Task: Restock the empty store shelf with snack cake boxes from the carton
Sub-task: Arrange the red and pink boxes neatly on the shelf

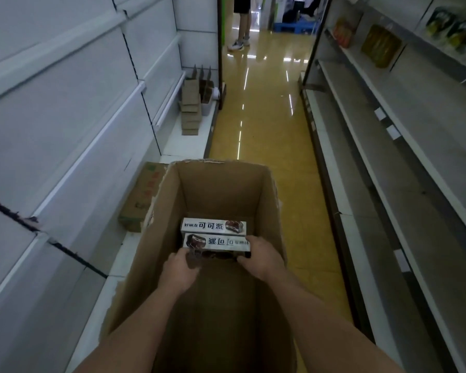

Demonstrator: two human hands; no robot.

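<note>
An open brown carton (218, 184) stands on the aisle floor below me. Two white snack cake boxes lie inside it, side by side. The nearer snack cake box (217, 242) is held at both ends: my left hand (179, 270) grips its left end and my right hand (261, 258) grips its right end, both down inside the carton. The farther snack cake box (213, 226) lies untouched just beyond it. White store shelves (65, 125) rise on the left with bare boards.
A closed brown case (143, 196) sits on the left bottom shelf beside the carton. Flattened cardboard pieces (191, 109) stand farther along. More shelves (388, 130) on the right hold a few snack bags (379, 48). A person (241, 22) stands at the aisle's far end on the yellow floor.
</note>
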